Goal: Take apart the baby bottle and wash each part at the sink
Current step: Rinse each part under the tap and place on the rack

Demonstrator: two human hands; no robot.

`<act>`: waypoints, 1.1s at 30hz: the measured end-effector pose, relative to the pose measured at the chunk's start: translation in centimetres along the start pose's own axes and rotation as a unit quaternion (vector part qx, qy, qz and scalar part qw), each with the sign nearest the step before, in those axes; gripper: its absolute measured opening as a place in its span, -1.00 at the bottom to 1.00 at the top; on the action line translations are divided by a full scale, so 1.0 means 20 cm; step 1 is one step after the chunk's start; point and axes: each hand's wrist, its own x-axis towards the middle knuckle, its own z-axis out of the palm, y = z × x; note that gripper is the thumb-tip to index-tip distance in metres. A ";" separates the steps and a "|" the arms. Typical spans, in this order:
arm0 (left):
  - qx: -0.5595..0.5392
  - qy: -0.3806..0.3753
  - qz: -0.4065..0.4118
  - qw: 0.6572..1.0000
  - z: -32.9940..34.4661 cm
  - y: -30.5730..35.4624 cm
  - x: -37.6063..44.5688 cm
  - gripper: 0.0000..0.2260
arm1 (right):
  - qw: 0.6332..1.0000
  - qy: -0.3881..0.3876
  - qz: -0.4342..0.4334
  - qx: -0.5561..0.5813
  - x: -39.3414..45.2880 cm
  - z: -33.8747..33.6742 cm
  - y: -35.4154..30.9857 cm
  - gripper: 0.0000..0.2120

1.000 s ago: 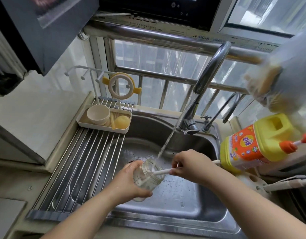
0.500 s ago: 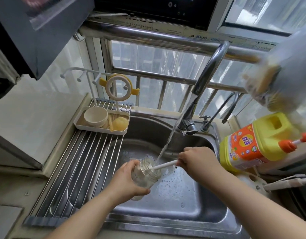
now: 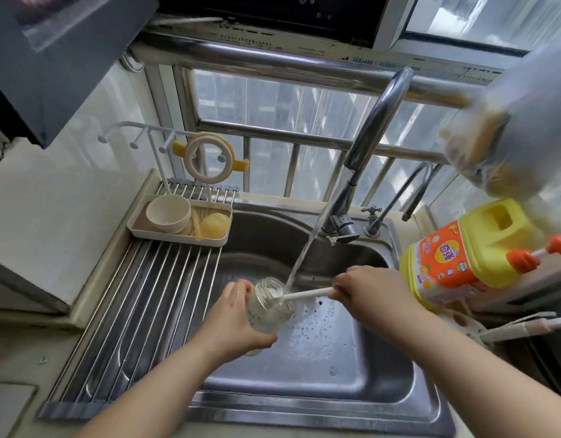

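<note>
My left hand (image 3: 233, 320) grips the clear glass bottle body (image 3: 270, 306) over the steel sink (image 3: 320, 403), mouth tilted up and to the right. My right hand (image 3: 366, 292) holds the white handle of a bottle brush (image 3: 307, 294), whose head sits inside the bottle. Water streams from the tall faucet (image 3: 367, 147) into the bottle's mouth. A beige tray (image 3: 178, 238) at the back left holds a beige cup-shaped cap (image 3: 168, 213) and a yellowish teat (image 3: 214, 226). The yellow-handled bottle collar (image 3: 208, 157) hangs on the rack above it.
A roll-up steel drying rack (image 3: 146, 311) covers the sink's left part. A yellow detergent jug with an orange pump (image 3: 462, 257) stands at the right, beside a smaller second tap (image 3: 408, 188). A blurred bag (image 3: 510, 134) hangs at upper right. Window bars run behind the faucet.
My right hand has drawn the brush back to the right, so more of its white handle shows outside the bottle. The left hand keeps the bottle under the stream.
</note>
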 end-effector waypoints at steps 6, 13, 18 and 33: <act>-0.017 -0.029 0.027 0.999 0.02 0.01 -0.02 -0.22 | 0.996 -0.019 0.015 0.090 -0.03 0.05 -0.06 -0.67; 0.010 -0.107 0.013 0.994 -0.04 0.01 0.04 -0.27 | 0.997 -0.021 0.005 0.075 -0.06 0.03 -0.03 -0.65; 0.016 -0.083 0.009 0.996 0.00 0.02 0.07 -0.20 | 0.999 -0.016 -0.040 0.027 -0.07 0.00 -0.02 -0.65; 0.027 0.027 0.011 0.999 0.03 0.02 0.02 -0.27 | 0.998 -0.061 0.006 -0.021 0.01 -0.06 -0.08 -0.72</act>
